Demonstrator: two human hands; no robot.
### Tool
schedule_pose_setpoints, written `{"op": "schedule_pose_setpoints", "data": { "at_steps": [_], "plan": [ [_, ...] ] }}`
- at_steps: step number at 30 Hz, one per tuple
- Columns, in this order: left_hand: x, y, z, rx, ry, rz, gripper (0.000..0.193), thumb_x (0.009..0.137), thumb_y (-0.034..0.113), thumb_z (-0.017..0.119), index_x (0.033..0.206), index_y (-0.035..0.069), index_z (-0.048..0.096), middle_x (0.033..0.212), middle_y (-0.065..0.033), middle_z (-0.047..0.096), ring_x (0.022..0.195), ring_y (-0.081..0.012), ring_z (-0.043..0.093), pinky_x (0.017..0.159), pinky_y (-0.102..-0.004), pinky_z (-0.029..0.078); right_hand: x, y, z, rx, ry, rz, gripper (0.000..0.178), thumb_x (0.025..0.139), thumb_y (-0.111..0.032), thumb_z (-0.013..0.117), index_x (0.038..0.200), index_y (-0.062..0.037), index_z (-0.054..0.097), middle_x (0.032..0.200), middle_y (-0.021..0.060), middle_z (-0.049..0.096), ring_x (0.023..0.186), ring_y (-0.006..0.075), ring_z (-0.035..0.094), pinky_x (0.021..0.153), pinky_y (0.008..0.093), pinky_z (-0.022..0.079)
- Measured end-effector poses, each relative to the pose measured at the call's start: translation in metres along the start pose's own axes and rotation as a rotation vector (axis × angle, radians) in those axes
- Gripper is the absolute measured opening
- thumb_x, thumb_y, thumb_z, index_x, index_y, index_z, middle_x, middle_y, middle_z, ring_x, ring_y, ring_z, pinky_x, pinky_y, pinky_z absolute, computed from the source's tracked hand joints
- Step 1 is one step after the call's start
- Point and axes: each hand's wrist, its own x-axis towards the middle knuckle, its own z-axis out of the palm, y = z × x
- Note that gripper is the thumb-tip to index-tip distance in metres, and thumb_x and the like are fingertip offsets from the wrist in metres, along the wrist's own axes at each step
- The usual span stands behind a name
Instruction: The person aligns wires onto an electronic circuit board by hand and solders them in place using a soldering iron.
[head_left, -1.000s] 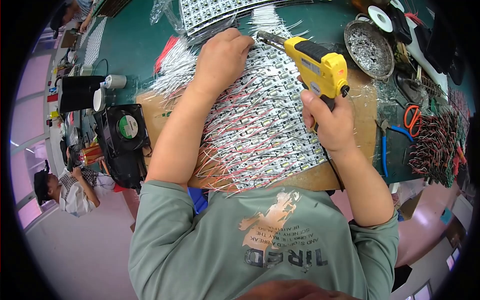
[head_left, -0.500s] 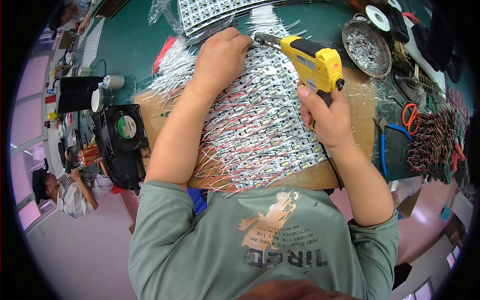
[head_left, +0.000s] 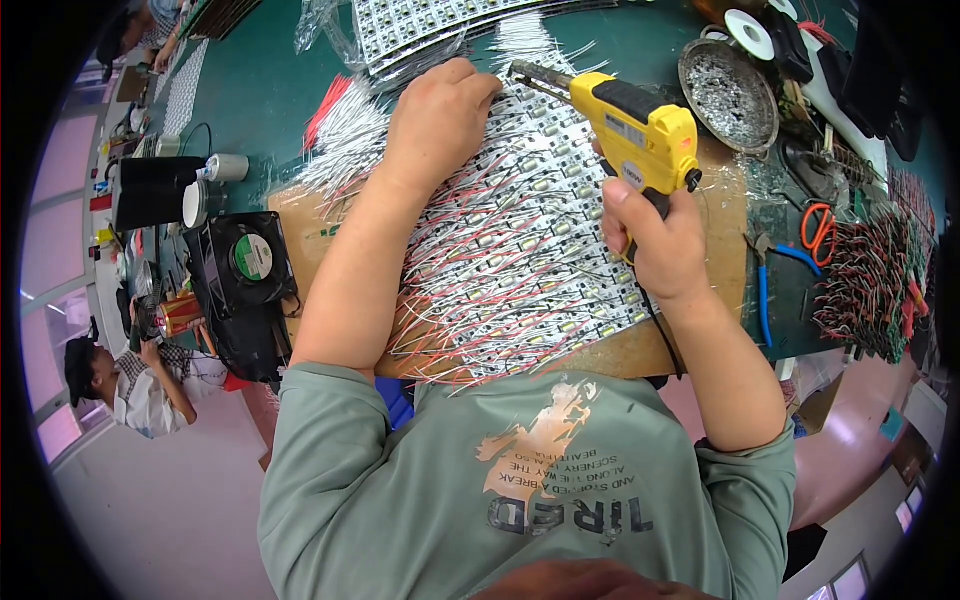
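Observation:
My right hand [head_left: 662, 240] grips the handle of a yellow soldering gun [head_left: 635, 130], whose metal tip [head_left: 528, 72] points left over the far end of the work. My left hand [head_left: 440, 115] presses down on rows of small white LED strip boards [head_left: 530, 230] with red and white wire leads, its fingertips close to the gun's tip. The boards lie on a brown wooden board [head_left: 640, 350] on the green bench.
A round metal dish of solder scraps [head_left: 728, 95] sits at the back right, beside orange-handled scissors [head_left: 818, 228], blue-handled pliers [head_left: 770, 290] and a heap of wired parts [head_left: 870, 285]. A black fan [head_left: 245, 270] stands at left. Another person [head_left: 130, 380] sits lower left.
The soldering gun and my right hand have shifted slightly left and away from me. My left hand stays pressed on the boards.

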Motion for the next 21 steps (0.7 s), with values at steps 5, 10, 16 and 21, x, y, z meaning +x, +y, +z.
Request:
{"op": "schedule_pose_setpoints", "data": {
  "at_steps": [5, 10, 16, 21],
  "plan": [
    [0.000, 0.000, -0.001, -0.019, -0.012, -0.005, 0.010, 0.082, 0.010, 0.065, 0.091, 0.009, 0.069, 0.086, -0.0067, 0.063, 0.081, -0.0290, 0.062, 0.073, -0.0382, 0.051, -0.006, -0.002, -0.001, -0.006, -0.021, 0.009, 0.027, 0.089, -0.025, 0.066, 0.099, -0.0005, 0.060, 0.062, -0.0031, 0.052, 0.052, 0.0046, 0.046, 0.047, 0.0226, 0.037],
    [-0.002, 0.002, -0.003, -0.029, 0.048, 0.047, 0.012, 0.079, 0.008, 0.066, 0.090, 0.009, 0.070, 0.086, -0.0075, 0.064, 0.083, -0.0293, 0.061, 0.076, -0.0390, 0.050, -0.012, -0.002, -0.002, -0.009, 0.010, 0.023, 0.027, 0.089, -0.024, 0.066, 0.100, -0.0006, 0.059, 0.063, -0.0033, 0.051, 0.052, 0.0047, 0.046, 0.048, 0.0224, 0.037],
    [-0.003, 0.006, -0.007, -0.056, 0.002, 0.058, 0.011, 0.079, 0.008, 0.067, 0.090, 0.009, 0.071, 0.086, -0.0070, 0.064, 0.084, -0.0286, 0.062, 0.074, -0.0389, 0.051, -0.014, -0.003, -0.003, -0.011, 0.001, 0.045, 0.029, 0.089, -0.023, 0.066, 0.104, -0.0003, 0.058, 0.065, -0.0030, 0.052, 0.053, 0.0045, 0.047, 0.048, 0.0219, 0.037],
    [-0.002, 0.003, -0.007, -0.041, -0.032, 0.069, 0.011, 0.082, 0.010, 0.066, 0.091, 0.011, 0.071, 0.087, -0.0057, 0.064, 0.085, -0.0272, 0.062, 0.075, -0.0381, 0.051, -0.015, -0.002, -0.003, -0.008, -0.001, 0.044, 0.029, 0.089, -0.023, 0.067, 0.105, -0.0001, 0.058, 0.066, -0.0028, 0.053, 0.054, 0.0043, 0.047, 0.048, 0.0217, 0.037]
  ]
}}
